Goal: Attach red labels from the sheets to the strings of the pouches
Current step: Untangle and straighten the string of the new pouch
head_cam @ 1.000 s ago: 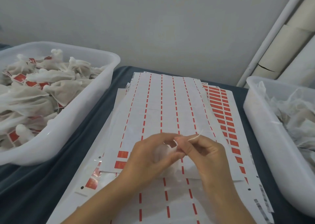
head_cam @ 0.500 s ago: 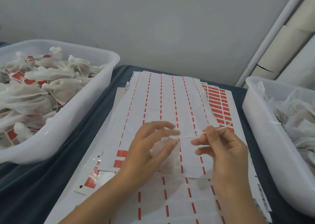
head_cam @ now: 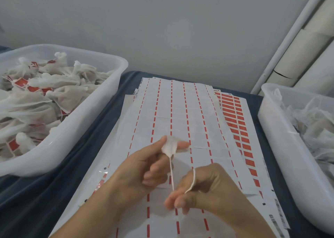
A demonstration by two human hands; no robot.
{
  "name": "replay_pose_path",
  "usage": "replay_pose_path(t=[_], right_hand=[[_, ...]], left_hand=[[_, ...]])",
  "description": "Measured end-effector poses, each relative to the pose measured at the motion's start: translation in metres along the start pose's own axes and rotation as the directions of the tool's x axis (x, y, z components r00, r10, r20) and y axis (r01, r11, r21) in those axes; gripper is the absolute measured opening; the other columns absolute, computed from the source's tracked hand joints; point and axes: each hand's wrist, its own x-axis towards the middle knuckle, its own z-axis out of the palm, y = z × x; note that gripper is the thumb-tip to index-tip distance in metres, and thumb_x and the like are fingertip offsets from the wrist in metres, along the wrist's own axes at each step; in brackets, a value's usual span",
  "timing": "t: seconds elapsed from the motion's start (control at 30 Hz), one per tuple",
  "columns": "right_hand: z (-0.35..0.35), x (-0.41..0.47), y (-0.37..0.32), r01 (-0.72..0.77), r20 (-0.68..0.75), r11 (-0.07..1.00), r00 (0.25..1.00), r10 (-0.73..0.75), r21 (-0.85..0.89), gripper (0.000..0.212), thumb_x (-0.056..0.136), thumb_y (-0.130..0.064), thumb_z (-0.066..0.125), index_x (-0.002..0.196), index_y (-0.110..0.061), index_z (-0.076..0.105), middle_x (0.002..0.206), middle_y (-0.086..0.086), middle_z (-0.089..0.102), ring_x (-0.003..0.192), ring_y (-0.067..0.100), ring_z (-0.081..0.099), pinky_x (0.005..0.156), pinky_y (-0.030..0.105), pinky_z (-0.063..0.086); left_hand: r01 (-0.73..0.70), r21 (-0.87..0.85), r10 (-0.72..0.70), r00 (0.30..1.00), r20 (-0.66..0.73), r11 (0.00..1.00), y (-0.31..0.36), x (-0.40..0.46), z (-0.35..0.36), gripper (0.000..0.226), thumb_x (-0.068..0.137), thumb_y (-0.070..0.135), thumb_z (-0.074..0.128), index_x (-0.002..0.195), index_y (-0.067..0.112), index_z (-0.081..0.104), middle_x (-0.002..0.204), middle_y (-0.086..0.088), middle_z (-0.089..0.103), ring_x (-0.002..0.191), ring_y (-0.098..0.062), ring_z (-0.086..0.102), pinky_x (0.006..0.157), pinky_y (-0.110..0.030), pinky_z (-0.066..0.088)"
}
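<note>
My left hand pinches a small white pouch between thumb and forefinger above the label sheets. A white string runs taut from the pouch down to my right hand, which pinches it and has its loose end looped over a finger. The top sheets are mostly stripped, showing only thin red dashes. A sheet with full red labels sticks out on the right. A few red labels show near my left wrist.
A white tub at the left holds several pouches with red labels. Another white tub at the right holds unlabelled white pouches. A dark blue cloth covers the table. A wall and white pipe stand behind.
The hands were together at the pouch, then parted. My right hand has drawn the string out and down toward me, while my left hand lifted the pouch to its fingertips.
</note>
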Motion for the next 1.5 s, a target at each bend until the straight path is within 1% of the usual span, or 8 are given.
replay_pose_path(t=[0.1,0.27,0.53,0.8,0.97,1.17,1.3,1.5], right_hand=[[-0.004,0.001,-0.004,0.014,-0.067,1.000,0.998,-0.013,0.017,0.003,0.074,-0.023,0.076,0.071,-0.024,0.076,0.071,-0.005,0.073,0.064,0.010,0.068,0.055,0.017,0.051],[-0.013,0.006,0.005,0.075,-0.625,0.975,0.757,-0.193,-0.210,0.009,0.064,-0.030,0.066,0.061,-0.021,0.070,0.066,-0.010,0.068,0.069,0.005,0.065,0.061,0.007,0.049],[0.005,0.012,0.022,0.010,-0.490,0.973,0.863,-0.124,-0.229,0.023,0.080,-0.029,0.054,0.090,-0.012,0.067,0.093,-0.017,0.072,0.090,-0.001,0.065,0.072,0.006,0.047],[-0.012,0.005,0.012,0.081,-0.584,0.973,0.788,-0.196,-0.217,0.017,0.073,-0.032,0.065,0.079,-0.016,0.064,0.092,-0.013,0.070,0.097,0.001,0.063,0.075,0.005,0.045],[-0.009,0.009,0.018,0.035,-0.621,0.974,0.765,-0.171,-0.224,0.017,0.072,-0.033,0.060,0.079,-0.018,0.065,0.088,-0.015,0.071,0.089,0.000,0.065,0.072,0.003,0.045],[-0.001,0.010,0.026,0.090,-0.510,0.963,0.834,-0.211,-0.253,0.024,0.079,-0.030,0.057,0.080,-0.007,0.064,0.098,-0.016,0.071,0.103,0.002,0.063,0.083,0.015,0.049],[0.010,0.012,0.031,0.067,-0.375,0.951,0.909,-0.183,-0.302,0.037,0.086,-0.037,0.048,0.086,-0.001,0.058,0.086,-0.020,0.070,0.079,0.001,0.067,0.067,0.014,0.050],[0.007,0.013,0.032,-0.041,-0.548,0.835,0.772,-0.322,-0.549,0.040,0.086,-0.049,0.050,0.083,-0.010,0.058,0.074,-0.007,0.063,0.070,0.010,0.061,0.057,0.020,0.051]], left_hand=[[-0.023,-0.131,0.034,0.996,0.082,0.991,0.007,-0.003,0.000,0.026,0.089,0.033,0.060,0.073,0.013,0.063,0.045,0.005,0.035,0.038,-0.005,0.029,0.037,-0.013,0.026],[0.070,0.356,-0.074,0.997,-0.002,0.932,0.006,-0.005,0.009,0.037,0.090,0.042,0.046,0.059,0.021,0.047,0.046,0.009,0.035,0.041,-0.007,0.023,0.041,-0.016,0.021],[0.171,0.538,-0.223,0.974,0.032,0.825,0.000,0.000,0.013,0.030,0.077,0.045,0.052,0.055,0.025,0.049,0.048,0.007,0.044,0.040,-0.008,0.037,0.042,-0.017,0.030],[-0.047,0.107,0.060,0.991,-0.119,0.993,0.000,0.003,0.001,0.034,0.089,0.040,0.049,0.063,0.018,0.052,0.082,-0.005,0.056,0.063,-0.013,0.050,0.049,-0.020,0.042],[-0.013,-0.206,0.009,1.000,-0.020,0.979,0.008,-0.003,0.006,0.030,0.087,0.032,0.051,0.062,0.015,0.051,0.059,0.002,0.046,0.041,-0.007,0.037,0.033,-0.014,0.031],[0.226,0.444,-0.229,0.972,-0.048,0.867,0.000,-0.002,0.015,0.034,0.082,0.041,0.050,0.057,0.019,0.043,0.052,0.006,0.034,0.042,-0.008,0.027,0.039,-0.015,0.024],[0.264,0.498,-0.284,0.958,-0.037,0.826,0.006,-0.004,0.016,0.025,0.071,0.038,0.048,0.049,0.026,0.052,0.048,0.008,0.036,0.039,-0.007,0.030,0.040,-0.016,0.023],[0.208,0.567,-0.165,0.978,-0.127,0.797,0.002,0.003,0.013,0.022,0.070,0.037,0.067,0.063,0.017,0.063,0.054,0.003,0.046,0.045,-0.008,0.040,0.044,-0.017,0.036]])
